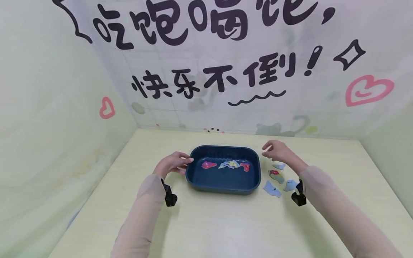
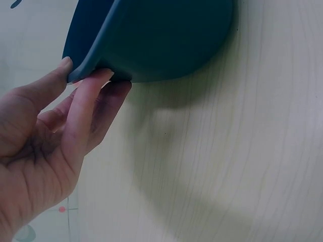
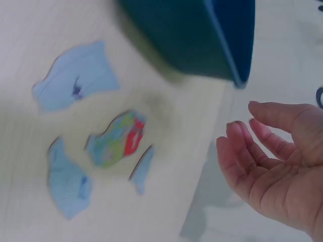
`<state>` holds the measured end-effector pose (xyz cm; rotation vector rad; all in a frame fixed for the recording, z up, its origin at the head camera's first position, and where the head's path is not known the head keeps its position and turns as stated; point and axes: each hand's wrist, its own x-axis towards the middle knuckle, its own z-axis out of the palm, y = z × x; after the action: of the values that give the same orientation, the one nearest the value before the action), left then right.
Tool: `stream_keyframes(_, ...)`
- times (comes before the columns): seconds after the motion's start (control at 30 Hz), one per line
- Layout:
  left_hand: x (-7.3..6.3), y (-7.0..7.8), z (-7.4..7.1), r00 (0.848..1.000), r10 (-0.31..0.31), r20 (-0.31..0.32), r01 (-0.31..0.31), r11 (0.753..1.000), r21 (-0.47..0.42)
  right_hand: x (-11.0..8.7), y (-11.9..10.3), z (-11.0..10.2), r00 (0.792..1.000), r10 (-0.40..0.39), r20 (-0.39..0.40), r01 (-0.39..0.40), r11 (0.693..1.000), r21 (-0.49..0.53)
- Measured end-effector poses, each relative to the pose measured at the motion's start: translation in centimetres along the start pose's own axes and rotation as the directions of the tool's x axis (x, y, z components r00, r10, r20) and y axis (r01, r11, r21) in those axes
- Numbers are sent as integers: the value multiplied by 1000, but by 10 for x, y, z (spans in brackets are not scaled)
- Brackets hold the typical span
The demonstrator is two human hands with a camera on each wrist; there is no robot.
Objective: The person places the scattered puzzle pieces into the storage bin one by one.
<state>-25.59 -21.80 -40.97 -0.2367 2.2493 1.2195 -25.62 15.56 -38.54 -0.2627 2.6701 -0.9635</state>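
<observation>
My left hand (image 1: 174,163) pinches the left rim of a dark blue rectangular tray (image 1: 222,187). In the left wrist view the thumb lies inside that rim and the fingers (image 2: 83,108) are against the outer wall. My right hand (image 1: 276,150) hovers just off the tray's far right corner, fingers loosely bent and nothing between them. Inside the tray lie flat, irregular printed pieces like jigsaw pieces: a pink-red piece (image 1: 208,165), a pale yellow-and-blue one (image 1: 229,164) and a red one (image 1: 246,167).
Right of the tray, several similar pieces lie on the pale wooden table (image 1: 219,229): a red-and-green piece (image 1: 276,176), a light blue piece (image 1: 272,189), another (image 1: 290,185) and a slim one (image 1: 280,166). A printed cloth (image 1: 206,107) hangs behind the table.
</observation>
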Motion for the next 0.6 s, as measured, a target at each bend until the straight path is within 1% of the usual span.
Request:
stream_keyframes(0.17, -1, 0, -2, 1000, 9, 5, -9, 1000, 0, -4, 27, -5, 1000, -19, 16, 20, 999, -50)
stream_keyframes(0.4, -1, 0, -1, 1000, -7, 0, 7, 1000, -17, -10, 54, -2, 998, -25, 63, 34, 990, -138)
stream_keyframes(0.5, -1, -1, 0, 1000, -2, -3, 2, 1000, -15, -10, 65, 1, 997, -35, 76, 47, 986, -158)
stream_keyframes(0.6, -1, -1, 0, 1000, -7, -9, 6, 1000, -20, -11, 74, 3, 997, -45, 68, 55, 986, -157)
